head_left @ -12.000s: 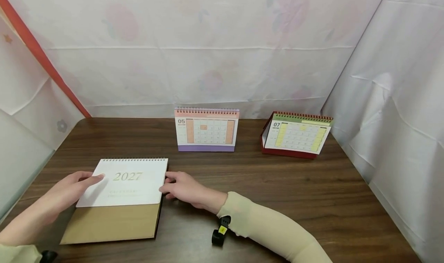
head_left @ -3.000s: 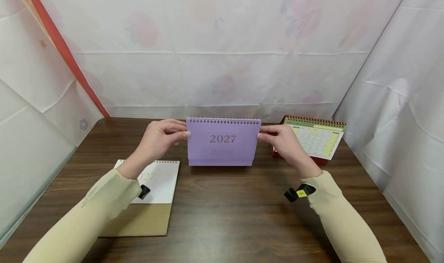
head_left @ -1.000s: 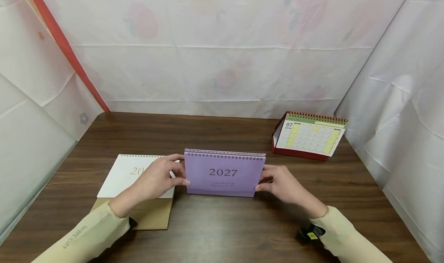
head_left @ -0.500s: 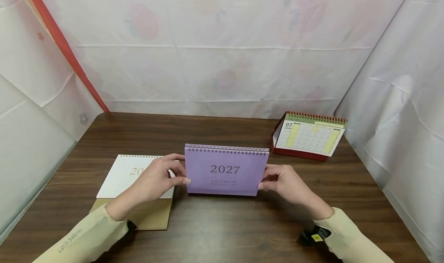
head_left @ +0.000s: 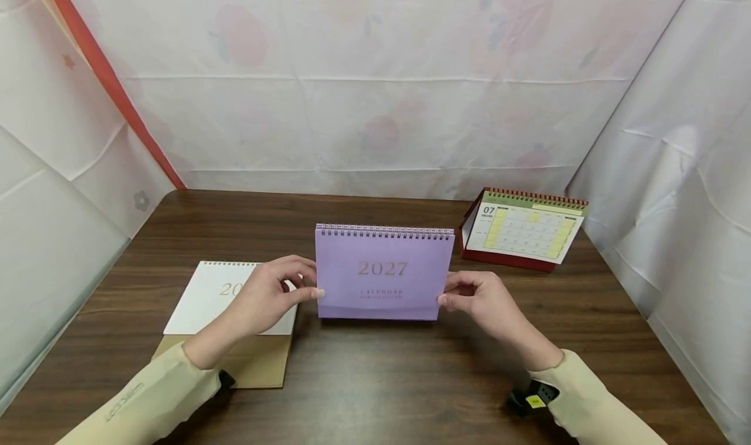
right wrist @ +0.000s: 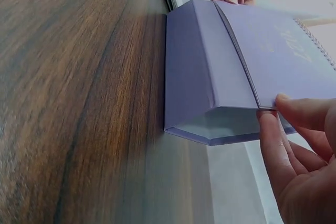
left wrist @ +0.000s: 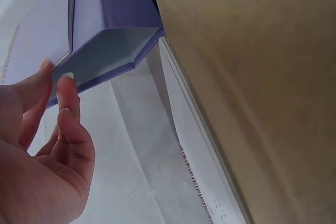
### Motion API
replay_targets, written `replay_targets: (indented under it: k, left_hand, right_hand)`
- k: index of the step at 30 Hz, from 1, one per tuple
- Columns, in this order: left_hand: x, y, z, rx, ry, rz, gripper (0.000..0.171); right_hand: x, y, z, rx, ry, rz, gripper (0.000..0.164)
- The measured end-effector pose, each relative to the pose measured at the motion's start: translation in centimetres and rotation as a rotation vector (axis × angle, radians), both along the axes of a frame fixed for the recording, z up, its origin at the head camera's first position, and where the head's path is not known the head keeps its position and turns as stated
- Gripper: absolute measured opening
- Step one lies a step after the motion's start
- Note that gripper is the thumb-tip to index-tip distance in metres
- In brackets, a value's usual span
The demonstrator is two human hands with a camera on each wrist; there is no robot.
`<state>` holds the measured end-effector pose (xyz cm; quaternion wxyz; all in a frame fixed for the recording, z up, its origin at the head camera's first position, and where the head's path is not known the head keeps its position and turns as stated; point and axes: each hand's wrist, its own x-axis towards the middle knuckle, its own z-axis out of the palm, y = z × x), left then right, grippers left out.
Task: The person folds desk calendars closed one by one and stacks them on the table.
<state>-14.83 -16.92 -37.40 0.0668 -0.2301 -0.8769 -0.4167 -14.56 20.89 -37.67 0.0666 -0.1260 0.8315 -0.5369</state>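
A purple spiral-bound desk calendar (head_left: pixel 384 253) marked 2027 stands mid-table, its cover facing me. My left hand (head_left: pixel 266 298) pinches its left edge between thumb and fingers, while my right hand (head_left: pixel 484 305) pinches the right edge. Both thumbs lie on the cover side in the head view. From the right wrist, the calendar's hollow triangular stand (right wrist: pixel 186 66) shows, its base down at the wooden tabletop (right wrist: pixel 79 98). Under my left forearm lies a white-and-gold 2027 calendar (head_left: pixel 196 305), partly hidden by that hand and sleeve.
At the back right stands a red desk calendar (head_left: pixel 525 230) turned to a green-and-yellow page numbered 07. Pale curtains (head_left: pixel 375 106) hang behind the table and along both sides. A black wrist strap (head_left: pixel 530 399) sits at my right cuff.
Both hands left the white-and-gold calendar and took the purple one, now cover-forward instead of page 05. It came nearer to me, then in the last second shifted slightly away, its face more upright.
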Motion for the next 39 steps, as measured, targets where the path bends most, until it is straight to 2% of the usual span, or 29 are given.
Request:
replay_targets:
  k: [5,11,19,23,27,31,39]
  left_hand:
    - [0.0,0.2,-0.1,0.003,-0.025,0.038,0.017]
    - [0.1,0.7,-0.3,-0.024,-0.102,0.051,0.023]
    - [-0.1,1.3,-0.5,-0.15,-0.275,0.047,0.026]
    - [-0.2,1.6,-0.5,-0.203,-0.341,0.026,0.026]
    - [-0.3,1.7,-0.6,-0.276,-0.378,-0.024,0.031]
    - [-0.3,1.8,-0.6,-0.337,-0.391,-0.061,0.033]
    - [-0.5,2.1,-0.7,-0.334,-0.402,-0.062,0.02]
  right_hand:
    - [-0.2,-0.2,-0.1,0.027,0.02,-0.024,0.02]
    - [-0.1,-0.6,-0.5,0.165,0.09,-0.04,0.025]
    - [-0.3,-0.9,-1.3,0.369,0.078,0.025,0.026]
    - [-0.4,-1.1,-1.7,0.433,0.075,0.063,0.029]
    - [-0.5,-1.4,-2.1,0.476,0.089,0.11,0.029]
    - [-0.7,-1.6,-2.5,0.502,0.062,0.135,0.028]
    - [-0.7,-1.7,-2.5,0.5,0.06,0.137,0.027]
